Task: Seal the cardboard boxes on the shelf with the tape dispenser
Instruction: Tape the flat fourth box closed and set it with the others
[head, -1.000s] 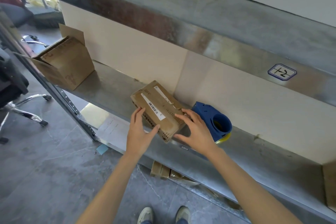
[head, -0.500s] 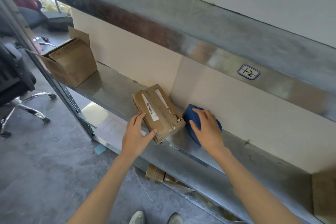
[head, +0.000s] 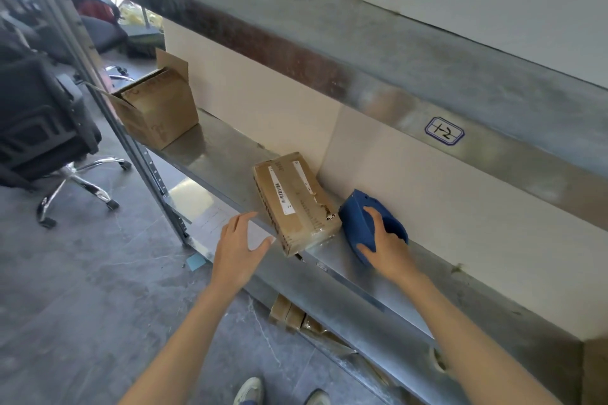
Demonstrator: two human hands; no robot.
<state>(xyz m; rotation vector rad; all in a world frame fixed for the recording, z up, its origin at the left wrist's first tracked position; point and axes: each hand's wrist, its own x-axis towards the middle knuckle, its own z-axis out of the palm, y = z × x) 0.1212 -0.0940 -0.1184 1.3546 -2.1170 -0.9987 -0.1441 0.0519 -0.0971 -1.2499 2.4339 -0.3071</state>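
Note:
A small flat cardboard box (head: 296,204) with white labels lies on the metal shelf (head: 217,154), its near corner at the shelf's front edge. Just right of it sits the blue tape dispenser (head: 358,220), and my right hand (head: 385,246) grips it with fingers curled over its top. My left hand (head: 240,243) hovers open in front of the shelf, just left of the box and apart from it. A larger cardboard box (head: 158,108) with open flaps stands at the shelf's left end.
An upper shelf (head: 362,52) with a label "1-2" hangs overhead. A black office chair (head: 42,131) stands on the floor at left, beside the rack's upright post (head: 131,154). Flattened cardboard (head: 289,312) lies under the shelf. Another cardboard edge (head: 595,368) shows far right.
My right hand left the small box, moved right and took hold of the tape dispenser. My left hand came off the box and now hovers beside it.

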